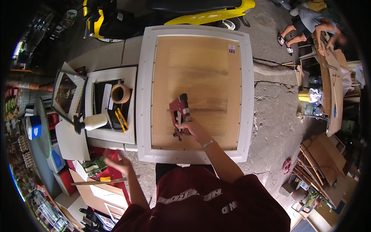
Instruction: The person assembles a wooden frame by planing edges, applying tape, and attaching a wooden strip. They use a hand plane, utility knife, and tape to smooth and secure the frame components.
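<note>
In front of me lies a large white picture frame [245, 96], its back facing up. Inside it is a tan wooden backing board [197, 73], with small dark tabs along the inner edges and a little label near the far right corner. My right hand [187, 127] grips the handle of a dark red staple gun [179, 109] over the near middle of the board. Whether the tool touches the board, I cannot tell. My left hand [120, 164] is raised to the left of the frame, fingers apart and slightly blurred, holding nothing.
A smaller white frame [133, 92] on the left bears a tape roll [120, 93], a white bottle [96, 121] and yellow utility knives [121, 119]. Beyond stands a yellow motorcycle [208, 16]. At far right, a person [319, 23] bends over a wood-laden table; boards [319, 158] lean nearer.
</note>
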{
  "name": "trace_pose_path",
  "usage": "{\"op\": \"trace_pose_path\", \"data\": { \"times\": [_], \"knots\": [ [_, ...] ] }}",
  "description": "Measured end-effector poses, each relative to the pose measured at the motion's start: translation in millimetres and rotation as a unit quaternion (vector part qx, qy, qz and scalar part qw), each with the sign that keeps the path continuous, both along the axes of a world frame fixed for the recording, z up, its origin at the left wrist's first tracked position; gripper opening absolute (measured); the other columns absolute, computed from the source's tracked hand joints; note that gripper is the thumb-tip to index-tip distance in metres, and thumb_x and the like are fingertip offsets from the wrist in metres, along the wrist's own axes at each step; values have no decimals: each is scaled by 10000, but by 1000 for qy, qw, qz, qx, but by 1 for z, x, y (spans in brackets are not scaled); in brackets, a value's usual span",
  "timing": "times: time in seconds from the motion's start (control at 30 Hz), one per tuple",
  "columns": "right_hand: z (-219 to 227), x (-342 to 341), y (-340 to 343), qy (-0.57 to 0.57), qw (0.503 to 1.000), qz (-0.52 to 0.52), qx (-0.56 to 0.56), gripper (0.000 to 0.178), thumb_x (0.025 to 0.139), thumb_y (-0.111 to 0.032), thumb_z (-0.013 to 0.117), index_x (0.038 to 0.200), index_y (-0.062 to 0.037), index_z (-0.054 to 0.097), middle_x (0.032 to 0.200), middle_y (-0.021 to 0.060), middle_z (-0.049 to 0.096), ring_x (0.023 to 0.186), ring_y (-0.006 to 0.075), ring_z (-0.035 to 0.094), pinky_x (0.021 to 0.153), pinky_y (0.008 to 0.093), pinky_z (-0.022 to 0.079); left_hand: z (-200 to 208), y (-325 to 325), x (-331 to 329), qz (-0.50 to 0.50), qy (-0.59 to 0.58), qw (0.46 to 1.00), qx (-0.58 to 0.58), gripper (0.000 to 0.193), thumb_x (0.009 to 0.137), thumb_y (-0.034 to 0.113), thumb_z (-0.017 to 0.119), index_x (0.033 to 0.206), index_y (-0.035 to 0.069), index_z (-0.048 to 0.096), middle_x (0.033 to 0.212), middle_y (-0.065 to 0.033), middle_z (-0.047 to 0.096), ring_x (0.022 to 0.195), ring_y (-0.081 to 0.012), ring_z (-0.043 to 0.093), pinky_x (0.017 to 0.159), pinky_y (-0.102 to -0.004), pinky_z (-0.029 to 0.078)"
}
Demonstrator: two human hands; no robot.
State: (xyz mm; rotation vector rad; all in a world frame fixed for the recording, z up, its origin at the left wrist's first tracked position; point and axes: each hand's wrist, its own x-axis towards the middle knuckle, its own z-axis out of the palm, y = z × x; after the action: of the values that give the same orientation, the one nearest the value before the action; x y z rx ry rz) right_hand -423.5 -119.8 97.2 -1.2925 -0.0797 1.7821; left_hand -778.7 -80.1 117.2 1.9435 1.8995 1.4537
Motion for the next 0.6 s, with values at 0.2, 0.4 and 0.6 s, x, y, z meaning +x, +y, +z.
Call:
{"op": "trace_pose_path", "data": {
  "times": [0.2, 0.4, 0.6],
  "knots": [
    [13, 139, -8, -155, 978, -74, 115, 399, 878, 59, 659, 1260, -37, 591, 1056, 48, 701, 911, 151, 672, 739, 300, 567, -33, 106, 251, -317, 80, 938, -118, 332, 869, 51, 721, 1190, 44, 641, 1340, -179, 587, 1278, -377, 511, 1066, -468, 432],
    [15, 300, 81, -433, 901, -18, 13, 298, 940, -286, 749, 1010, -5, 680, 833, 30, 696, 739, 92, 640, 650, 260, 517, -86, 249, 476, -469, 154, 869, -44, 560, 868, 339, 767, 1323, 67, 584, 1428, -194, 522, 1359, -404, 454, 1130, -498, 399],
    [-1, 357, 135, -422, 904, -62, 40, 394, 967, -451, 677, 830, -82, 672, 683, -32, 587, 610, 82, 527, 580, 257, 432, -95, 327, 619, -506, 294, 802, -121, 973, 782, 599, 778, 1495, 31, 435, 1543, -232, 417, 1451, -411, 358, 1204, -475, 308]
  ]
}}
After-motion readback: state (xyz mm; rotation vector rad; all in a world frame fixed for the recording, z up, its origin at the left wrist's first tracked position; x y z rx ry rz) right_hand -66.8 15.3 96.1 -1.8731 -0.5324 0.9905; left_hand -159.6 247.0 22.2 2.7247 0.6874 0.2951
